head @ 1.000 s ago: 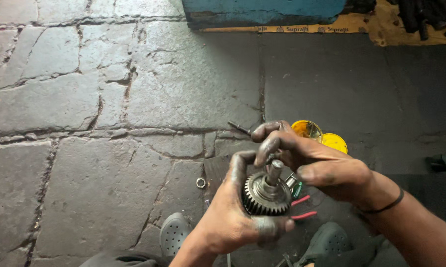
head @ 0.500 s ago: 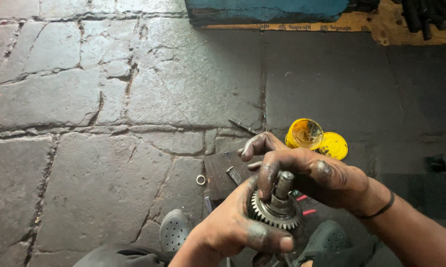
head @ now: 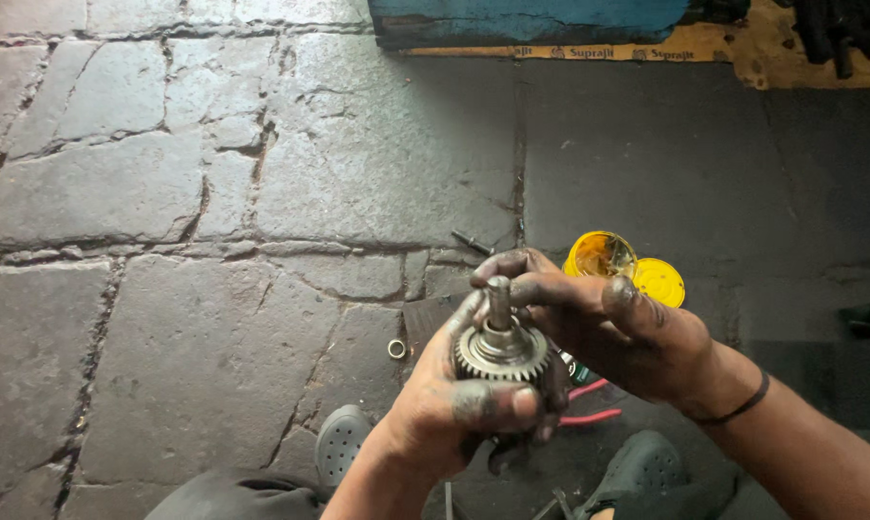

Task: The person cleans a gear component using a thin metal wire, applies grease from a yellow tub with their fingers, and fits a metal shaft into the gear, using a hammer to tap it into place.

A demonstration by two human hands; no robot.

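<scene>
Head view, your left hand: your left hand (head: pixel 459 409) is clenched round the lower body of the gear part (head: pixel 500 351), thumb laid across the front just under the teeth, the part held upright over the floor between your feet.
Head view, your right hand: your right hand (head: pixel 613 332) reaches in from the right, its greasy fingers (head: pixel 541 289) curled round the shaft (head: pixel 499 301) that stands up from the gear; the grip is closed lightly on the shaft, touching it near the top.
Gear part: a toothed metal wheel with a collar above it and the plain round shaft on top, tilted only slightly.
What has changed: half a second ago you held the part lower and more to the right, leaning, with your right hand covering most of the shaft; now it sits higher and more upright, and the shaft tip shows clear above your fingers.
Floor: grey stone slabs (head: pixel 165 193) with cracks.
Near your hands: a small metal ring (head: pixel 396 349) lies on the floor just left of the gear; an open yellow tin (head: pixel 600 254) and its yellow lid (head: pixel 659 281) lie beside each other behind your right hand, unmoved.
Below: red-handled pliers (head: pixel 589 404) partly hidden under your hands, grey perforated shoes (head: pixel 343 438) at the bottom edge.
</scene>
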